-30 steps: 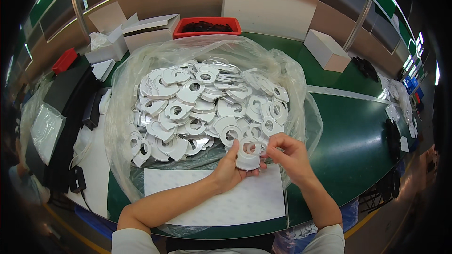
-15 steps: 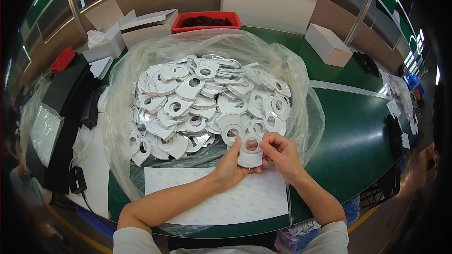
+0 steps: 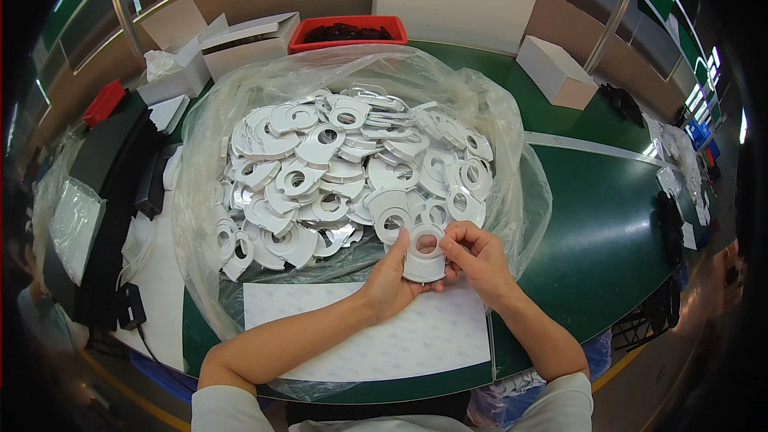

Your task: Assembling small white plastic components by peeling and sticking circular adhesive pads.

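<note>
White plastic parts are filling the middle of the green table (image 3: 608, 216). Landmark for all places: the clear plastic bag (image 3: 512, 152) lying spread open on that table.

Surroundings: behind the bag, a red bin (image 3: 348, 26) is holding dark items, too small to identify. Behind and to the left of the bag, white cartons (image 3: 240, 40) are standing, one with flaps open. Behind and to the right of the bag, a closed white box (image 3: 556, 72) is sitting. Left of the bag, black trays (image 3: 104, 160) are lying stacked. In front of the bag, a white sheet (image 3: 416, 344) is lying flat, its far edge tucked under the bag's near rim. Nothing is standing between the hands and the pile.

Contents: the bag is holding a loose heap of flat white rings (image 3: 336, 168), each with a round hole, overlapping at all angles.

Hands: both are working at the bag's near rim, just above the sheet. Left hand (image 3: 392, 276) is cupping one white ring piece (image 3: 424, 254) from the left, fingers curled around its edge. Right hand (image 3: 480, 260) is pinching the same piece's right edge, fingertips (image 3: 450, 242) bent close together at the hole.
</note>
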Demonstrator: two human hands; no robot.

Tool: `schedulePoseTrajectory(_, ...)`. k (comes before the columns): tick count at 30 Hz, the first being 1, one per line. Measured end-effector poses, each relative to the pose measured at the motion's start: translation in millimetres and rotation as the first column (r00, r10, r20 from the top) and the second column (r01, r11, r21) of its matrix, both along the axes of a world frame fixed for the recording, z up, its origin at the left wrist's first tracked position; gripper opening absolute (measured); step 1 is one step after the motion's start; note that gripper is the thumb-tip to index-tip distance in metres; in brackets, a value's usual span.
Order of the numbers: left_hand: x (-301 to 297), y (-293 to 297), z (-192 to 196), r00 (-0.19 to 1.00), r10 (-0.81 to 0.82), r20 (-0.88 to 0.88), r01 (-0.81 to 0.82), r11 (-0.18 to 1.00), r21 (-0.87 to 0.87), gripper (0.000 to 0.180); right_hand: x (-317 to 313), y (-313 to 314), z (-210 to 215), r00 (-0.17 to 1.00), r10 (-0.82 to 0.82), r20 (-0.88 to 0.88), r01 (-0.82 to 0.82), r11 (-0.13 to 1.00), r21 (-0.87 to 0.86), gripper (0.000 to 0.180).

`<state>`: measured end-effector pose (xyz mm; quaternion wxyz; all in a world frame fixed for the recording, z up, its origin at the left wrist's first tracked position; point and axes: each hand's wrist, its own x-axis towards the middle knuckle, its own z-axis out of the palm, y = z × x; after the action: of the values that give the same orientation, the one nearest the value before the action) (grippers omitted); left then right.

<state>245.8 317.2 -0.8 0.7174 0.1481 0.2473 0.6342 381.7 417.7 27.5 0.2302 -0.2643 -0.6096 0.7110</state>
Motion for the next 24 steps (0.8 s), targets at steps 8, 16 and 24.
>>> schedulePoseTrajectory(8, -2.5, -0.7, -5.2, 1.0, -0.011, -0.007, 0.011, 1.0, 0.003, 0.061, -1.4, -1.3, 0.2, 1.0, -0.002, 0.01, 0.001, 1.0, 0.013, 0.012)
schedulePoseTrajectory(16, -1.6, -0.7, -5.6, 1.0, -0.015, 0.002, 0.015, 1.0, 0.025, 0.06, -1.7, -3.7, -1.0, 0.999, -0.038, -0.007, 0.039, 0.993, 0.109, 0.013)
schedulePoseTrajectory(24, 0.2, -0.3, -1.9, 1.0, 0.014, 0.009, -0.014, 1.0, 0.0, 0.056, -3.8, -8.1, 4.1, 0.994, -0.109, 0.0, 0.091, 0.829, 0.551, 0.009)
